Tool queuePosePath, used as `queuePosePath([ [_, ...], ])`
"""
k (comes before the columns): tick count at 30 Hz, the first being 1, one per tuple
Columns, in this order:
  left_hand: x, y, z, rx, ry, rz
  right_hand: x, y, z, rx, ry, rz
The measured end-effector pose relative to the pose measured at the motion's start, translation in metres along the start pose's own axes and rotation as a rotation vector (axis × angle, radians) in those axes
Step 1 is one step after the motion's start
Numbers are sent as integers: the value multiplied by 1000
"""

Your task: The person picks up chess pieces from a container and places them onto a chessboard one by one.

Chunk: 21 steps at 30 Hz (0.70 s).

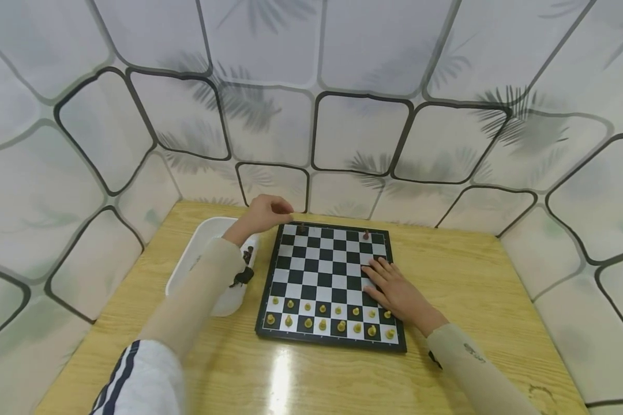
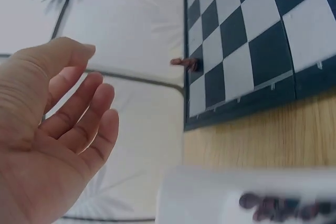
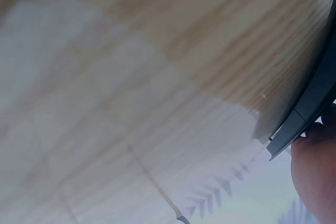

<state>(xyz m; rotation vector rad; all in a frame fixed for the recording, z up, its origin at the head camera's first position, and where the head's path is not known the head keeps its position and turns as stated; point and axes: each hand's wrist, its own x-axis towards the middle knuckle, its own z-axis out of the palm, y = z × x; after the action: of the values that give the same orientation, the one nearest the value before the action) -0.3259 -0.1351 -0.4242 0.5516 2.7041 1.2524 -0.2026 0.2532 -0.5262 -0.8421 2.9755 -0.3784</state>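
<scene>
A black-and-white chessboard (image 1: 318, 264) lies on the table. Just beyond its far left corner hovers my left hand (image 1: 263, 214), fingers loosely bent and holding nothing. Close to that hand, a dark red chess piece (image 1: 301, 229) stands on the far row; the left wrist view also shows this piece (image 2: 187, 64). Another red piece (image 1: 366, 235) is further right on that row. Two rows of yellow pieces (image 1: 322, 324) fill the near side. My right hand (image 1: 398, 292) rests with spread fingers on the board's right side, partly out of frame in the right wrist view.
Left of the board sits a white plastic box (image 1: 173, 279), partly covered by my left forearm. Several dark pieces (image 2: 281, 206) show in it. The wooden table (image 1: 457, 271) extends right of the board, and patterned walls (image 1: 363, 138) enclose the back and sides.
</scene>
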Motion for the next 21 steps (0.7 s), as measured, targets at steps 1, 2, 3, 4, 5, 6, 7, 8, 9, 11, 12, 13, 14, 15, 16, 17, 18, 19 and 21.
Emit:
queuePosePath([
  [1, -3, -1, -4, -9, 2, -2, 0, 0, 0, -1, 0, 0],
  [2, -7, -3, -8, -17, 3, -3, 0, 0, 0, -2, -1, 1],
  [3, -11, -3, -12, -27, 5, -6, 0, 0, 0, -1, -2, 2],
  [4, -15, -6, -16, -30, 8, -7, 0, 0, 1, -2, -4, 3],
  [5, -19, -7, -20, -34, 10, -8, 0, 0, 1, 0, -5, 3],
  [6, -23, -9, -23, -36, 11, -10, 0, 0, 1, 0, -6, 4],
  [7, -27, -11, -27, -37, 12, -15, 0, 0, 1, -2, -7, 4],
  [8, -31, -13, -30, -35, 14, -16, 0, 0, 1, -5, -8, 3],
  [9, -35, -16, -33, -29, 15, -20, -1, 0, 1, -4, -10, 3],
  [11, -42, -22, -38, -19, 15, -23, -1, 0, 1, -4, -13, 1],
  [12, -46, -25, -40, -9, 17, -24, -2, 0, 1, -3, -15, 0],
  [13, -49, -28, -41, 3, 19, -22, -2, 0, 0, -1, -17, -1],
  [14, -52, -32, -43, 14, 22, -21, -2, -1, 0, 1, -18, -2],
  [15, -55, -35, -44, 24, 21, -23, -2, -1, 0, 5, -18, -2],
  [16, -58, -39, -45, 35, 20, -25, -2, -1, -1, 5, -18, -3],
  [17, -61, -42, -46, 45, 20, -29, -2, -1, -1, 7, -18, -4],
  [18, -64, -45, -47, 53, 15, -35, -2, -1, -1, 7, -18, -4],
  [19, -66, -48, -48, 58, 7, -44, -2, -1, -1, 4, -19, -4],
  [21, -72, -52, -49, 72, -23, -71, -2, -1, 0, 1, -18, -5],
])
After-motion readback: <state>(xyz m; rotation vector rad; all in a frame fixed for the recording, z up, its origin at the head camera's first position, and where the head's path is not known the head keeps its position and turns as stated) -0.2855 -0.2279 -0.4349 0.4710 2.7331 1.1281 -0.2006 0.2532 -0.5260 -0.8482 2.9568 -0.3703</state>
